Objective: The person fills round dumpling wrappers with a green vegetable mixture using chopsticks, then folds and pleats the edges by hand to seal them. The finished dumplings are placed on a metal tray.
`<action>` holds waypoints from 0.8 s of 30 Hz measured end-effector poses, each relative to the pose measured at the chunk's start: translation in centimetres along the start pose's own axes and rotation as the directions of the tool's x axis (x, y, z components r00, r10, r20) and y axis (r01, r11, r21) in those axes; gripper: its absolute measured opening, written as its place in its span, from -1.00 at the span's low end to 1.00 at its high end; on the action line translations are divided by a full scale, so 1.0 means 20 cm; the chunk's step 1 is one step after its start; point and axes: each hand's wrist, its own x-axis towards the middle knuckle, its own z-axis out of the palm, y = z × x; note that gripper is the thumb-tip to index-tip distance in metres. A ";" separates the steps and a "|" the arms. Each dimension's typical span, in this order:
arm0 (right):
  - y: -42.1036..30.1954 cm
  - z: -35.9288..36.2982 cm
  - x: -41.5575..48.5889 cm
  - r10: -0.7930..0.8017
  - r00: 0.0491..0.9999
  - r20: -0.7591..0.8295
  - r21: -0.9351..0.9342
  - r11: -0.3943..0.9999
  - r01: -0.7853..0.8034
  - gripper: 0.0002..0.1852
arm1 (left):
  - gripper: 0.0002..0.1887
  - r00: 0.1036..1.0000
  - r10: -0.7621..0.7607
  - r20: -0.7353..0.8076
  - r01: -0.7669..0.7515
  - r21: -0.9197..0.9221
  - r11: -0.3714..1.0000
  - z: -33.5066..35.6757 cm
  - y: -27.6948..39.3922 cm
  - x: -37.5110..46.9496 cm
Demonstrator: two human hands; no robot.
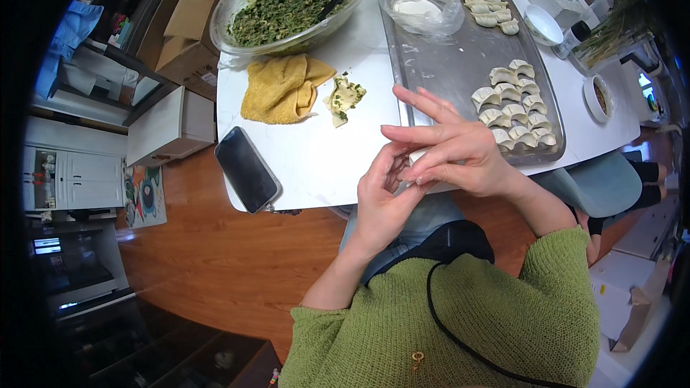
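Observation:
Over the table's front edge my two hands come together around a small piece of white dough (pixel 417 156), probably a dumpling, mostly hidden by fingers. My left hand (pixel 384 188) cups it from below and the left. My right hand (pixel 463 153) lies across it from the right, thumb and fingers against it, with other fingers stretched out. Just beyond the right hand, rows of pleated dumplings (pixel 506 91) rest on a metal tray (pixel 431 64). A clear plastic bag (pixel 447 13) on the tray holds white dough wrappers (pixel 418 7).
A large bowl (pixel 218 37) of chopped green filling (pixel 285 8) stands back left, utensils in it. A yellow cloth (pixel 280 89), a filling-smeared dough scrap (pixel 345 98) and a phone (pixel 248 170) lie left. Small bowls (pixel 543 25) stand right, near a chair (pixel 604 186) and another person's arm (pixel 592 240).

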 end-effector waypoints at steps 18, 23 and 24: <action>-0.06 -0.03 0.02 0.051 0.990 0.135 -0.143 0.989 -0.031 -0.68 | -0.58 0.996 0.069 0.056 -0.077 0.152 0.985 -0.03 0.00 0.00; -0.06 -0.04 0.00 0.072 0.979 0.191 -0.382 0.924 0.006 -0.58 | -0.52 0.996 0.072 0.053 -0.068 -0.071 0.995 -0.01 -0.02 -0.01; -0.06 -0.04 0.00 0.082 0.976 0.204 -0.423 0.906 0.013 -0.58 | -0.52 0.997 0.063 0.049 -0.060 -0.060 0.996 -0.01 -0.02 -0.01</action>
